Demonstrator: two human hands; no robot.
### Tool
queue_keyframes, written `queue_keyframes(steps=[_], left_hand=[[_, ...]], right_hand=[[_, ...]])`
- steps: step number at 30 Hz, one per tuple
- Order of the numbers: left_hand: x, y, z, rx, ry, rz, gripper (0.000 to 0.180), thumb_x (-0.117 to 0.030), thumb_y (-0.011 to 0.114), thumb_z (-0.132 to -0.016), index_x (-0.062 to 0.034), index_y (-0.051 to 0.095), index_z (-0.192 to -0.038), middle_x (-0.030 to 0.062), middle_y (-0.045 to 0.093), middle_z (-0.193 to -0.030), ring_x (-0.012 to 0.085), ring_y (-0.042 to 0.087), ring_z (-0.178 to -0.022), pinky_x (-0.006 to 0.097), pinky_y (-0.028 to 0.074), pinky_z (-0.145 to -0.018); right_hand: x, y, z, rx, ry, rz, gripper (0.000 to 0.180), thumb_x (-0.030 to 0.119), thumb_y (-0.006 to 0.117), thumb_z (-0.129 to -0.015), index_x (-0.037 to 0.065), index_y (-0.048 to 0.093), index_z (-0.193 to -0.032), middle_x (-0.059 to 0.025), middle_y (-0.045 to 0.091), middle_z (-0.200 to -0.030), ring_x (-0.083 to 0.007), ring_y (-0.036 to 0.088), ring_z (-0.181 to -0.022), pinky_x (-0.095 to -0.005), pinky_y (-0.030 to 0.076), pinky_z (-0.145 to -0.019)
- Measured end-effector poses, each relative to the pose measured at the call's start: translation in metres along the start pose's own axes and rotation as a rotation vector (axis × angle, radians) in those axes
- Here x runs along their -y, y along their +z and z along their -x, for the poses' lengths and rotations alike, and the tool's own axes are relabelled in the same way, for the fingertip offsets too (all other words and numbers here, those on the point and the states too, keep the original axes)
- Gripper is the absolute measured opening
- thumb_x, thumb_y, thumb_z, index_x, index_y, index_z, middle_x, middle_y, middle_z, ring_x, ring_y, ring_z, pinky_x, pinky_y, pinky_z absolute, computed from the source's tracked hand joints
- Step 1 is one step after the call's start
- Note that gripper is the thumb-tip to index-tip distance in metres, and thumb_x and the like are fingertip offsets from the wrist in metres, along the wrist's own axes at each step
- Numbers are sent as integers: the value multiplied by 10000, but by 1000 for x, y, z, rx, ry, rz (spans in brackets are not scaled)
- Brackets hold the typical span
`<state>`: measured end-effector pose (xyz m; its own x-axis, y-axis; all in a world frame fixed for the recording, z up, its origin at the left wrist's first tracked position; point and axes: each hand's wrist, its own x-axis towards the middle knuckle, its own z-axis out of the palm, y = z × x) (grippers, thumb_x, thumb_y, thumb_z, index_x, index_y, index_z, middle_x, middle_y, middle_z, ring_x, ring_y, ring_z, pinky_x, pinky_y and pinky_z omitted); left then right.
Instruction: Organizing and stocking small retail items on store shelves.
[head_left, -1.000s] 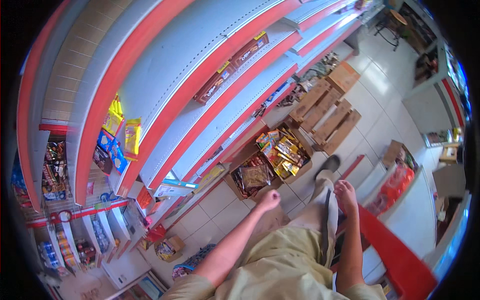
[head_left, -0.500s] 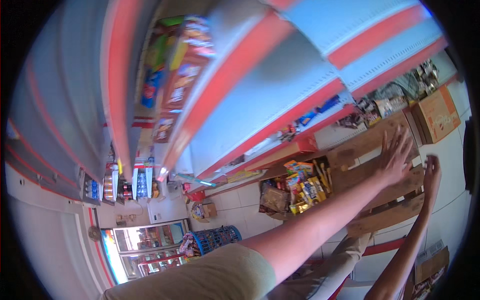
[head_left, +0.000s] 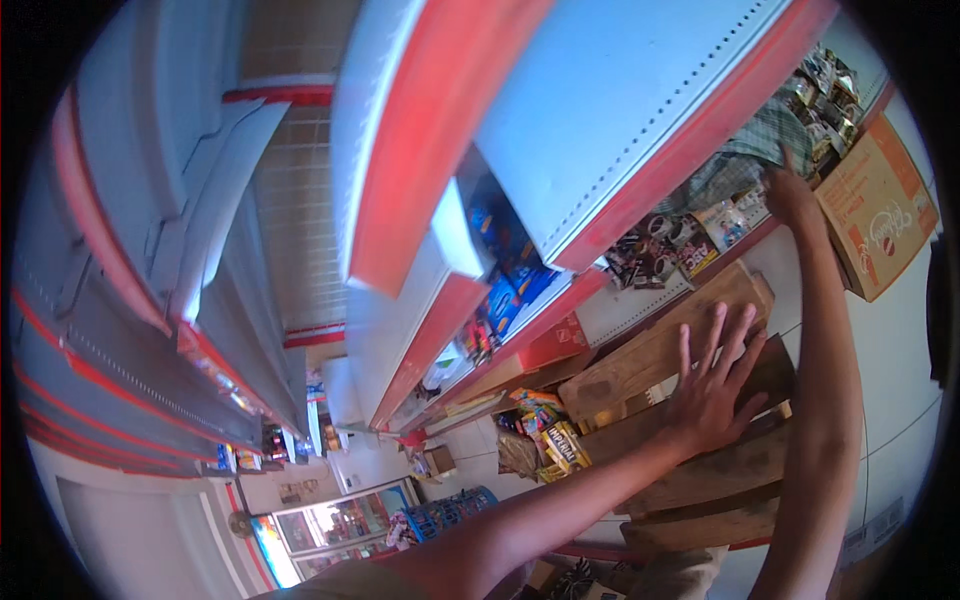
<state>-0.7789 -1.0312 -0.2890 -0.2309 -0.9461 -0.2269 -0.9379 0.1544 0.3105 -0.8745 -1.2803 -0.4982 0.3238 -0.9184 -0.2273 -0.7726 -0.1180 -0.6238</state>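
Observation:
My left hand [head_left: 712,388] is spread flat, fingers apart, above the planks of a wooden pallet [head_left: 690,470]; whether its palm touches the wood I cannot tell. Stretched toward the low shelf on the right, my right hand [head_left: 790,196] has its fingers bent on a green checked cloth [head_left: 735,160]. The cloth lies among small dark packets [head_left: 660,245] and silvery-brown sachets [head_left: 825,95] on that shelf. Part of the right fingers is hidden against the cloth.
A brown cardboard box [head_left: 875,215] stands on the tiles beside my right forearm. Red-edged metal shelves [head_left: 620,120] rise over the low shelf. Beyond the pallet sits an open carton of yellow packets [head_left: 565,445]. A blue basket [head_left: 455,508] and a glass-door fridge [head_left: 340,520] are farther off.
My right hand has moved from over the pallet's right end up to the checked cloth and gripped it. My left hand stays spread over the pallet. The view has swung closer to the shelf.

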Motion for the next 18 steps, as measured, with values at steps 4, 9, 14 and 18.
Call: queue_keyframes(steps=[4,9,14,18], left_hand=[[-7,10,-2,16,18,59,733,-347,591,-802,-77,304,-1419,153,104,-1532,410,56,-1404,675,54,-1036],[5,0,-2,-15,25,68,792,-334,600,-725,-32,317,-1401,153,110,-1531,422,52,-1400,666,31,-1048],[20,-34,1,45,-5,-23,863,-352,643,-692,-17,284,-1401,198,98,-1506,416,48,-1396,638,65,-1063],[1,-14,35,-37,-5,281,886,-236,715,-671,-26,261,-1402,225,275,-1387,413,253,-1318,502,249,-1066]], right_hand=[[-37,41,-19,-122,-62,-26,269,94,478,-861,-12,594,-1079,-287,545,-1162,-387,513,-1126,-441,420,-939],[39,-81,79,-349,97,-698,302,258,610,-853,-11,672,-975,-106,684,-830,-153,624,-801,-282,467,-760],[119,-149,252,-316,269,-1399,570,296,681,-768,19,521,-1240,-68,533,-1183,-162,504,-1076,-278,386,-924],[84,-120,403,-645,697,-582,313,121,510,-903,-40,551,-1168,-119,627,-1050,-185,573,-981,-296,436,-885]])
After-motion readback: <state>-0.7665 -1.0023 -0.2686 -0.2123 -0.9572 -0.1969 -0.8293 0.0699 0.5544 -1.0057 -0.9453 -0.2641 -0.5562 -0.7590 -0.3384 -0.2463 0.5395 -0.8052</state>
